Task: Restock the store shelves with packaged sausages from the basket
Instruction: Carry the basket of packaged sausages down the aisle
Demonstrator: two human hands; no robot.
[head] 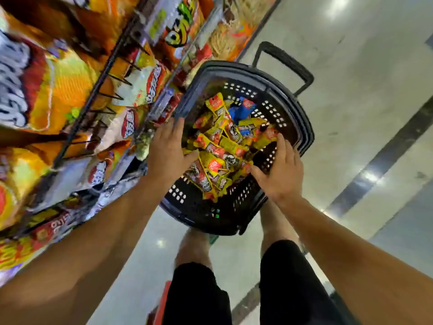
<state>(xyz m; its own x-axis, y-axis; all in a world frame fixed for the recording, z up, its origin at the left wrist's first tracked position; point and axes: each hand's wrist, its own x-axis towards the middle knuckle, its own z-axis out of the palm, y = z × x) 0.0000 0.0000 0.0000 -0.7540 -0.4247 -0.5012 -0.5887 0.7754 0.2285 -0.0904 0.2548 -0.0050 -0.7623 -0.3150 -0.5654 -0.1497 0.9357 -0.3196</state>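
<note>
A black plastic basket (290, 113) stands on the floor in front of me, filled with several yellow and red sausage packets (225, 146). My left hand (168, 151) hovers over the basket's left rim with fingers spread, thumb touching the pile. My right hand (281, 172) reaches in from the right, fingers apart over the packets, thumb against a packet. Neither hand visibly grips a packet. The store shelves (112, 73) rise to the left of the basket.
The shelves hold large orange and white snack bags (58, 85) behind black wire dividers (117, 78). The basket's pull handle (285, 59) sticks out at the far side. Glossy tiled floor (351, 90) lies to the right. My legs (281, 231) stand just behind the basket.
</note>
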